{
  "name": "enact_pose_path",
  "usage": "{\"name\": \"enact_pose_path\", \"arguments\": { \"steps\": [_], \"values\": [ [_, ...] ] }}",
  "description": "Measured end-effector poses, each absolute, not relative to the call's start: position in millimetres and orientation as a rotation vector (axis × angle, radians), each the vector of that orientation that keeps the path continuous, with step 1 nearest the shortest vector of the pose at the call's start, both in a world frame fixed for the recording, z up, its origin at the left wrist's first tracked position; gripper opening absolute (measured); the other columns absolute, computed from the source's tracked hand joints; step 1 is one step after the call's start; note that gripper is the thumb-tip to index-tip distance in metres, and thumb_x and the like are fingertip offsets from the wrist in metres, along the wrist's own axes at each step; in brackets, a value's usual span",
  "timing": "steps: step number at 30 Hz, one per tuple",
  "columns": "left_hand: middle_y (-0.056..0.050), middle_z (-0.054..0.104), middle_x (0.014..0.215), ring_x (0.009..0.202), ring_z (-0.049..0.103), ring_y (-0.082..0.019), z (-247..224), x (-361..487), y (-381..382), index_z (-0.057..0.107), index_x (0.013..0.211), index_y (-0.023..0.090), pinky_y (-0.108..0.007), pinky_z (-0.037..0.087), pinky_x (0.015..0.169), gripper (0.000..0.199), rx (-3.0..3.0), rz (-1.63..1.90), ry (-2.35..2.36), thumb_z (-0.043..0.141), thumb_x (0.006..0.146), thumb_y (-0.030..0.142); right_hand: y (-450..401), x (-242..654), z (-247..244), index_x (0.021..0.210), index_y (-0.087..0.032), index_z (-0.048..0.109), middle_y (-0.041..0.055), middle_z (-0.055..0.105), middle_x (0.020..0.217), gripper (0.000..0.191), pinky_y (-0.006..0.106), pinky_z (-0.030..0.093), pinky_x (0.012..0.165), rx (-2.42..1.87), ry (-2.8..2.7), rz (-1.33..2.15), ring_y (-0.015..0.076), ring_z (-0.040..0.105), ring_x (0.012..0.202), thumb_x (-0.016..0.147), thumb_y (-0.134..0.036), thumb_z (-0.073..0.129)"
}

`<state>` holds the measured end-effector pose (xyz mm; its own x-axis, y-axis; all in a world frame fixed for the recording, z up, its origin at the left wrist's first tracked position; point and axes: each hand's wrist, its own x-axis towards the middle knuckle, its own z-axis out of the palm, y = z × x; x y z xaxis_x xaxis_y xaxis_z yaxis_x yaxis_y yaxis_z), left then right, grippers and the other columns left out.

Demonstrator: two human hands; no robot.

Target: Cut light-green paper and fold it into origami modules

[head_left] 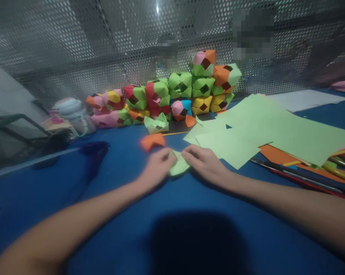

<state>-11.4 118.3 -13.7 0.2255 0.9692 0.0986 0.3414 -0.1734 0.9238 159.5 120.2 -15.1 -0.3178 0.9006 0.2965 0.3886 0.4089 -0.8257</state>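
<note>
i see mid-fold step at frame centre: left hand (156, 166) and right hand (204, 162) fingers pinching green paper piece (178, 166); next move needs firm crease, i judge.

No readable text, labels, brands or numbers anywhere in view. The stack of multicoloured folded paper cubes (172, 97) carries only plain colour panels and dark diamond openings, no print; the light green paper sheets (264, 126) right of that stack are blank. Two patches on the perforated metal mesh wall (75, 46) behind the stack are blurred out, nothing legible there.
</note>
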Motion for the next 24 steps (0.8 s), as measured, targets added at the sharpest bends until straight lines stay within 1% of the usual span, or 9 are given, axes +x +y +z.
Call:
{"name": "enact_pose_path", "arguments": {
  "steps": [5,9,12,15,18,21,24],
  "values": [
    [0.001,0.055,0.071,0.068,0.049,-0.012,-12,-11,118,0.060,0.076,0.015,-0.024,0.038,0.063,0.018,1.667,0.957,1.223,0.054,0.080,0.032,120,160,-15,0.076,-0.018,0.054,0.0005,0.059,0.070,0.020,0.023,0.040,0.059,-1.107,-1.884,0.817,0.0121,0.052,0.064,0.089,-0.028,0.044],
    [0.000,0.058,0.074,0.070,0.051,-0.012,-5,-10,115,0.061,0.079,0.016,-0.024,0.039,0.065,0.014,1.649,0.976,1.187,0.054,0.078,0.029,120,160,-16,0.076,-0.018,0.054,0.0002,0.059,0.069,0.020,0.023,0.040,0.058,-1.112,-1.865,0.799,0.0119,0.052,0.063,0.089,-0.029,0.044],
    [0.000,0.060,0.077,0.072,0.053,-0.013,-3,-9,113,0.062,0.085,0.016,-0.025,0.041,0.067,0.019,1.657,0.975,1.190,0.058,0.077,0.033,119,159,-16,0.076,-0.018,0.054,0.0000,0.058,0.068,0.018,0.023,0.039,0.058,-1.094,-1.854,0.764,0.0116,0.051,0.062,0.088,-0.028,0.045],
    [-0.001,0.061,0.076,0.071,0.053,-0.013,-6,-9,112,0.063,0.085,0.016,-0.025,0.041,0.066,0.023,1.671,0.988,1.219,0.061,0.077,0.038,118,158,-16,0.074,-0.018,0.053,-0.0003,0.057,0.067,0.018,0.023,0.039,0.057,-1.073,-1.861,0.737,0.0114,0.050,0.060,0.087,-0.027,0.045],
    [0.000,0.061,0.074,0.068,0.053,-0.012,-9,-9,113,0.063,0.081,0.016,-0.024,0.041,0.063,0.022,1.655,1.012,1.235,0.060,0.079,0.037,117,158,-14,0.077,-0.018,0.055,0.0010,0.059,0.070,0.016,0.024,0.040,0.059,-1.065,-1.875,0.766,0.0124,0.052,0.063,0.087,-0.028,0.046],
    [-0.001,0.062,0.075,0.067,0.053,-0.012,-11,-9,115,0.064,0.081,0.015,-0.023,0.041,0.061,0.022,1.592,1.046,1.230,0.061,0.078,0.036,116,158,-13,0.082,-0.018,0.056,0.0025,0.062,0.075,0.016,0.025,0.042,0.060,-1.071,-1.877,0.810,0.0136,0.054,0.067,0.086,-0.031,0.048],
    [-0.002,0.063,0.077,0.068,0.054,-0.013,-11,-9,116,0.065,0.083,0.014,-0.023,0.042,0.061,0.022,1.534,1.064,1.216,0.062,0.077,0.036,118,158,-16,0.079,-0.018,0.056,0.0016,0.061,0.072,0.016,0.025,0.041,0.059,-1.087,-1.864,0.815,0.0132,0.053,0.064,0.086,-0.029,0.048]
  ]
}}
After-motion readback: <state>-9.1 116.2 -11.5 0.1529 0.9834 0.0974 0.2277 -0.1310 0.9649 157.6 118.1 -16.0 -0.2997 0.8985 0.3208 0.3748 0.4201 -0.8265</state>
